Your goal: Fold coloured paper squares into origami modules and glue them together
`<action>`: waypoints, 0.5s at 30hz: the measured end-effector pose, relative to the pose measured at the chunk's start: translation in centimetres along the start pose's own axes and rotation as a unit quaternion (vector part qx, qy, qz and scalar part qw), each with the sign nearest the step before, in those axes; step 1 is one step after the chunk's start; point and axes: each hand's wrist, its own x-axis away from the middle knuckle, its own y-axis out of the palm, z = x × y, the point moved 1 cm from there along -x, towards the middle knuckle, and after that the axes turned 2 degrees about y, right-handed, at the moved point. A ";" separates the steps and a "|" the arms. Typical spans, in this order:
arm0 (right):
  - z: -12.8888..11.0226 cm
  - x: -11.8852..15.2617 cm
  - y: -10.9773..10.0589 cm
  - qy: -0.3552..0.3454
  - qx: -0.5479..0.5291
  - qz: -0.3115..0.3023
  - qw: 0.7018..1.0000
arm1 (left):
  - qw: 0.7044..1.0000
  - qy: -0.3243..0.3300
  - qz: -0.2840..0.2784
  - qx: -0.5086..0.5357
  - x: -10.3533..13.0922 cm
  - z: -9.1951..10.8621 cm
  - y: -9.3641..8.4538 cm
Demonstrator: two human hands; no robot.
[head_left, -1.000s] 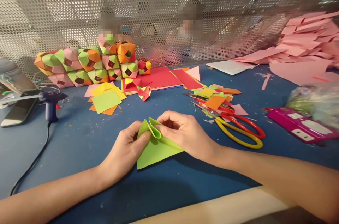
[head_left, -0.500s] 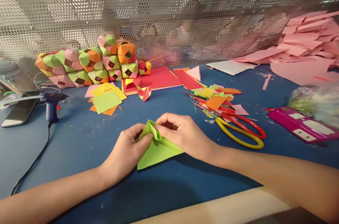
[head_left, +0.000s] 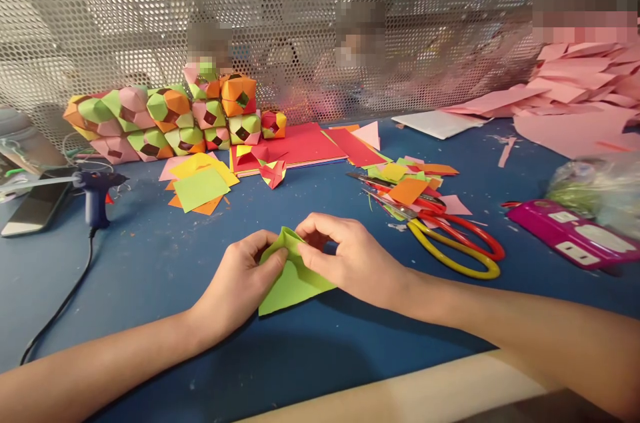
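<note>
A green paper sheet (head_left: pixel 295 283), partly folded at its top edge, is held between my two hands just over the blue table. My left hand (head_left: pixel 245 276) pinches its left side, thumb in front and fingers behind. On the upper right part, my right hand (head_left: pixel 347 250) grips the paper between thumb and curled fingers. A peak of folded paper stands up between both hands. The paper's underside and some of my fingertips are hidden.
Scissors (head_left: pixel 457 240) lie right of my hands by paper scraps (head_left: pixel 407 190). Left are a glue gun (head_left: pixel 97 200) and a phone (head_left: pixel 37 203). Behind stand folded paper balls (head_left: pixel 170 110) and red sheets (head_left: pixel 300 146). A magenta power strip (head_left: pixel 570 233) lies far right.
The curled flap of the green paper between my thumbs has flattened. My right thumb has shifted slightly over the paper, and my left hand has barely moved.
</note>
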 end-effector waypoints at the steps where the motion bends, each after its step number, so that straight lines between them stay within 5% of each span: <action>1: 0.1 0.0 0.0 -0.001 0.003 0.002 1.000 | 1.000 0.002 0.000 -0.005 0.0 0.0 0.0; 15: 1.1 -0.2 -0.1 -0.044 0.069 0.008 0.997 | 0.999 -0.005 -0.011 -0.050 -0.4 -0.4 0.1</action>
